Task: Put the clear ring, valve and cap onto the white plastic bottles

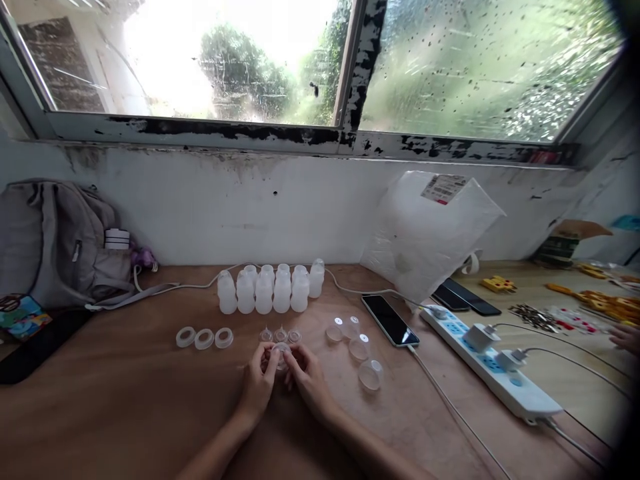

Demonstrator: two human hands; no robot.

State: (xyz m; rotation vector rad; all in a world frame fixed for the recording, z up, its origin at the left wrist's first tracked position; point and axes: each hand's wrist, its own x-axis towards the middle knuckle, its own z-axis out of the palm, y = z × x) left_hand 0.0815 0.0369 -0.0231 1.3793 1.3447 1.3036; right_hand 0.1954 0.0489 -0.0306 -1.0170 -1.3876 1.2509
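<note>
My left hand (261, 376) and my right hand (308, 377) meet at the front middle of the table. Between their fingertips they pinch a clear round bottle part (281, 353), partly covered by fingers and thumbs. Just beyond my fingers lie three clear bottle nipples (281, 334) in a row. To the left sit three translucent screw rings (205, 339). Several clear domed caps (371, 375) are spread on the right. Farther back, small frosted baby bottles (264, 293) stand in close rows, a few of them with domed tops.
A charging phone (391, 320) lies right of the caps, with a white power strip (490, 363) and cables beyond. A white plastic bag (430, 227) leans on the wall. On the left is a grey backpack (60, 240). A co-worker's hand (626, 338) shows at far right.
</note>
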